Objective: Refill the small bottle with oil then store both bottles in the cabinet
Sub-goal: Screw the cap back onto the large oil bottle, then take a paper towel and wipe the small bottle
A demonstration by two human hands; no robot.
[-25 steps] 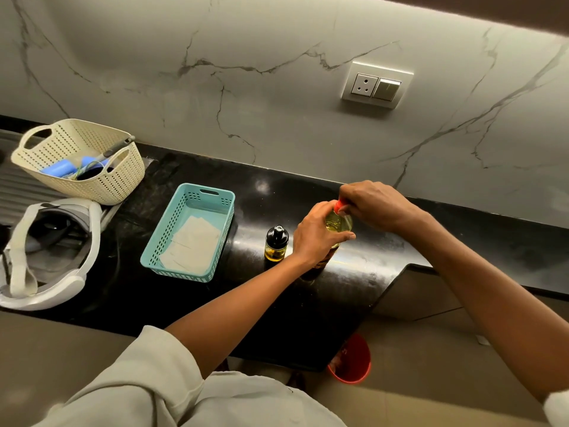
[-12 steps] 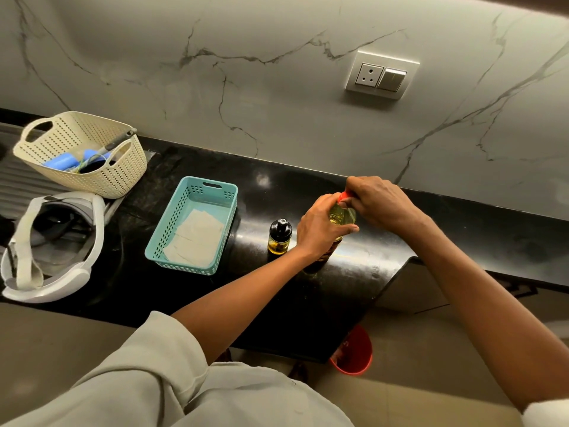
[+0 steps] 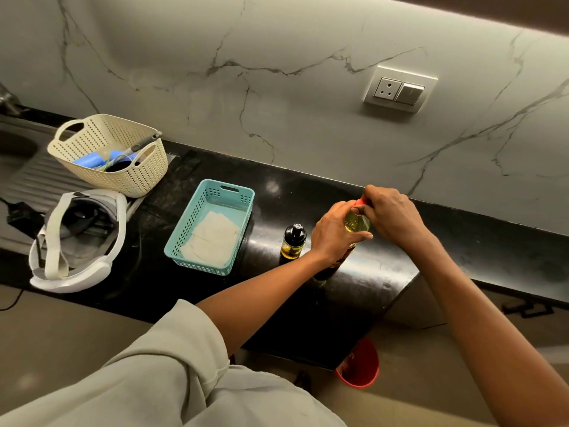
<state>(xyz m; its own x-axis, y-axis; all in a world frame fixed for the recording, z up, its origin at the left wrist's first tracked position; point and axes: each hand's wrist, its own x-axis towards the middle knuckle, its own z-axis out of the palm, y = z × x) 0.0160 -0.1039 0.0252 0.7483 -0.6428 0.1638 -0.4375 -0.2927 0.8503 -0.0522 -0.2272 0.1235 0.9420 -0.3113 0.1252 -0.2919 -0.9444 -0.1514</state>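
Right, both your hands are on the large oil bottle [image 3: 357, 222], which stands upright on the black counter [image 3: 385, 272]. Your left hand [image 3: 334, 232] wraps the bottle's body with its fingers curled round it. Your right hand [image 3: 391, 211] clamps over the red cap [image 3: 358, 202] from above, so only a sliver of red shows. Yellow oil shows through the clear shoulder between your two hands; the lower bottle is mostly hidden behind your left wrist. Can't tell whether the cap is loose or tight. The small bottle [image 3: 292, 243] stands upright just left of your left hand, not touching it. Its black cap is on and there's a little dark yellow oil at the bottom. Further left of that hand, near the small bottle, sits a teal basket [image 3: 197, 211] with pale paper sheets [image 3: 212, 238] lying flat inside. Well left again, toward the wall, a cream perforated basket [image 3: 129, 180] holds blue items and a grey-handled tool [image 3: 144, 141] poking over its rim. A white headset [image 3: 55, 260] lies just beside that basket, on your side of it. A red bucket [image 3: 360, 368] sits on the floor below your right forearm, past the counter edge. A socket plate [image 3: 398, 89] is on the marbled wall [image 3: 277, 87] above your right hand. A pale sleeve [image 3: 154, 365] covers your left upper arm, with the forearm bare.
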